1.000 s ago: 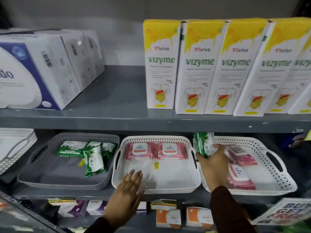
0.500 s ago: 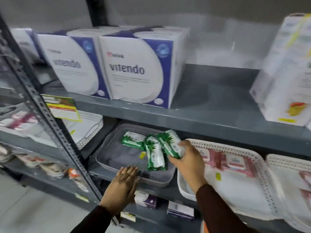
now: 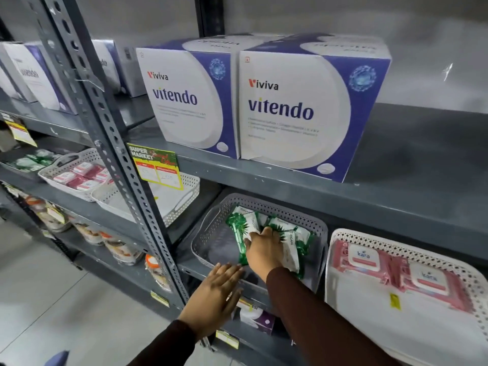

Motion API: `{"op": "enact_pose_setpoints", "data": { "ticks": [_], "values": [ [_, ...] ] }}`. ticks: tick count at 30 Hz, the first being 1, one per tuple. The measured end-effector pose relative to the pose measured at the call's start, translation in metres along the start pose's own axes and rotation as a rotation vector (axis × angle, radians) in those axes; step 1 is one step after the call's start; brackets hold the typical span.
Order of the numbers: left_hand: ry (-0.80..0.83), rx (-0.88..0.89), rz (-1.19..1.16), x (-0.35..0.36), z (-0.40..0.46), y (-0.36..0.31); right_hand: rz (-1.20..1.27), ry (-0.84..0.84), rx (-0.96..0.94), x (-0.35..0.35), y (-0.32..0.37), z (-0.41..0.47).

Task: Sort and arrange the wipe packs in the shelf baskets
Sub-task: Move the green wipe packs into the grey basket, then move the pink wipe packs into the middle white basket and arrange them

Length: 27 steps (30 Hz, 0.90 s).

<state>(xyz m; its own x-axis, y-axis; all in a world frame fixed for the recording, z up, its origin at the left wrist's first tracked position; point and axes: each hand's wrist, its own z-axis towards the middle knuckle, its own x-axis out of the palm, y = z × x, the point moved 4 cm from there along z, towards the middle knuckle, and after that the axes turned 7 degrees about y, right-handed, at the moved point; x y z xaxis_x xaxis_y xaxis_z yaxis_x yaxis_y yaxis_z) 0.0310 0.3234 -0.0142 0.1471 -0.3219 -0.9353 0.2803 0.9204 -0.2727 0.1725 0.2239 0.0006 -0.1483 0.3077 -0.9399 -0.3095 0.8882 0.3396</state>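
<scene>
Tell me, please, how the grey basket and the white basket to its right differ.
The grey basket holds green wipe packs; the white basket holds pink wipe packs. The right hand rests in the grey one and the left hand is at its front rim; no hand touches the white one. Both are perforated and share a shelf.

You saw "Viviva vitendo" on two white-and-purple cardboard boxes (image 3: 303, 112), "kara" on pink wipe packs (image 3: 369, 262), "SUPER MARKET" on a yellow-green shelf tag (image 3: 155, 165).

A shop: steel shelving (image 3: 111, 143) with boxed stock (image 3: 303, 107) and supermarket price tags (image 3: 155, 166).
</scene>
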Motion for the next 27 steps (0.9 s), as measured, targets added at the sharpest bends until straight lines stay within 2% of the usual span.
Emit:
{"op": "enact_pose_setpoints", "data": {
  "ticks": [2, 4, 9, 14, 17, 20, 23, 25, 27],
  "values": [
    [-0.012, -0.018, -0.011, 0.001, 0.004, -0.010, 0.031, 0.019, -0.003, -0.010, -0.011, -0.008],
    [-0.003, 0.001, -0.013, 0.006, 0.009, -0.028, 0.097, -0.032, -0.005, -0.025, -0.028, -0.023],
    [0.001, 0.139, -0.087, 0.030, 0.036, -0.099, 0.321, -0.303, 0.070, -0.075, -0.109, -0.080],
    [0.041, 0.308, -0.126, 0.062, 0.072, -0.197, 0.346, -0.515, 0.283, -0.125, -0.241, -0.148],
    [0.100, 0.383, -0.169, 0.087, 0.087, -0.255, 0.248, -0.617, 0.496, -0.149, -0.331, -0.199],
    [0.130, 0.445, -0.146, 0.109, 0.093, -0.298, 0.118, -0.521, 0.738, -0.160, -0.409, -0.244],
    [0.146, 0.477, -0.077, 0.127, 0.095, -0.324, 0.122, -0.233, 1.037, -0.161, -0.470, -0.279],
    [0.141, 0.471, -0.036, 0.134, 0.096, -0.334, 0.213, -0.110, 1.119, -0.161, -0.495, -0.293],
    [0.132, 0.448, 0.002, 0.137, 0.095, -0.337, 0.270, -0.094, 1.106, -0.163, -0.510, -0.299]
  ]
}}
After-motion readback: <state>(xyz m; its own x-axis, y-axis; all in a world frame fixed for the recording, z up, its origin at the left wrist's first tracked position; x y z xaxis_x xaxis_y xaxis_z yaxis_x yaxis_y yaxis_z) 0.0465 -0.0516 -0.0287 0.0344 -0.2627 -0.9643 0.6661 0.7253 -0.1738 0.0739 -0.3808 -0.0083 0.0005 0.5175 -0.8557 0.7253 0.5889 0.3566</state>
